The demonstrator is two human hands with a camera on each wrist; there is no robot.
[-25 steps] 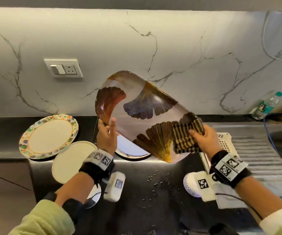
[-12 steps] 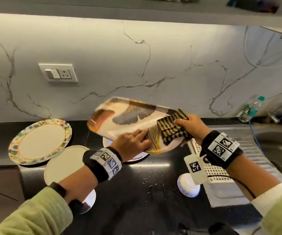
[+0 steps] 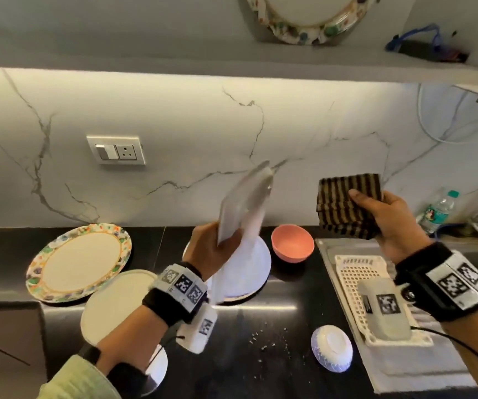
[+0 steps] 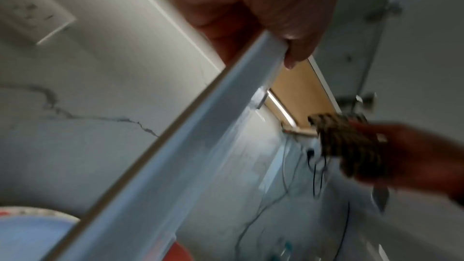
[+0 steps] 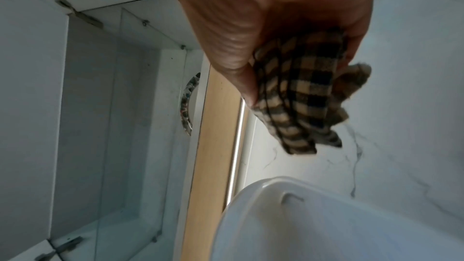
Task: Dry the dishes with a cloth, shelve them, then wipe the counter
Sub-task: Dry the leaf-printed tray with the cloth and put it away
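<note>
My left hand grips the lower corner of the rectangular tray, which stands nearly upright with its plain white back toward me. The left wrist view shows the tray's edge under my curled fingers. My right hand holds the folded brown-and-black checked cloth up to the right of the tray, not touching it. In the right wrist view the cloth is pinched between thumb and fingers above the tray.
On the black counter lie a floral plate, a cream plate, a white plate, a pink bowl and an upturned white bowl. A white rack sits by the sink. Overhead, a shelf holds another floral plate.
The tray swung from lying flat, pattern up, to standing on edge with its white back showing. The cloth came off the tray and my right hand moved up and right.
</note>
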